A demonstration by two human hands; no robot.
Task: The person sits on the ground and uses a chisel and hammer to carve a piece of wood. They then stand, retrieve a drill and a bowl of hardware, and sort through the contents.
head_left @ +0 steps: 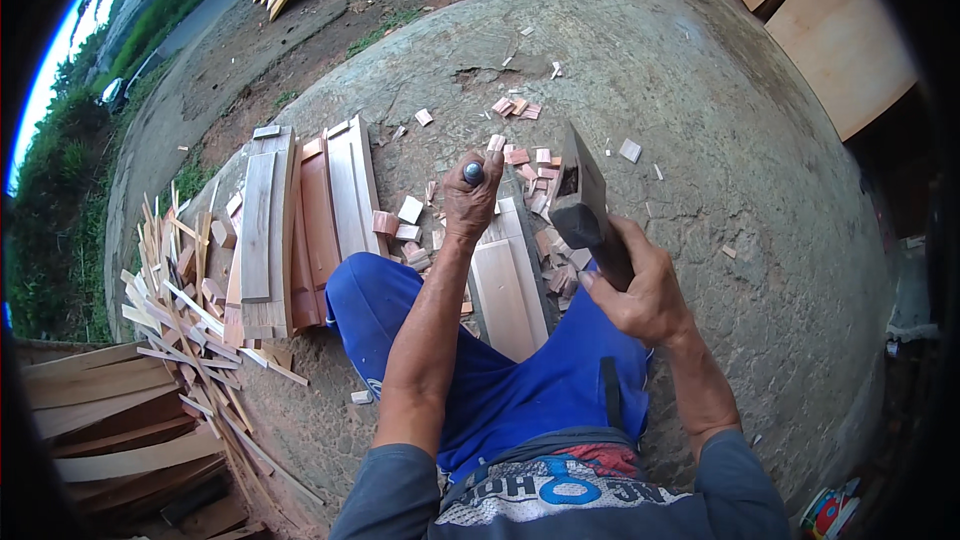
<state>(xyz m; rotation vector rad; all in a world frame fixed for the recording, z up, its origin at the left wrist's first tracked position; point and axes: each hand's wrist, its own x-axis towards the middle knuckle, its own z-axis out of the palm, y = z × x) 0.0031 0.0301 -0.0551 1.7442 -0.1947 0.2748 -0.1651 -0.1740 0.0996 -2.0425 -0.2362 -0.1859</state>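
Observation:
My left hand [472, 208] is closed around an upright chisel [473, 173]; only the round end of its handle shows, and the blade is hidden below my fist. Under and beside that hand lies a pale wooden board [509, 290], between my legs, with lines across its face. In my right hand [648, 292] is a dark wooden mallet [580, 202], gripped by the handle. Its blocky head is raised to the right of the chisel, apart from it. Small cut wood blocks [548, 175] are scattered around the board's far end.
Several shaped boards [268, 230] are stacked left of my knee, beside a heap of thin offcuts [185, 290]. More planks [120, 410] lie at the lower left. Large wooden panels [835, 35] stand at the upper right. Rough concrete [740, 160] spreads around me.

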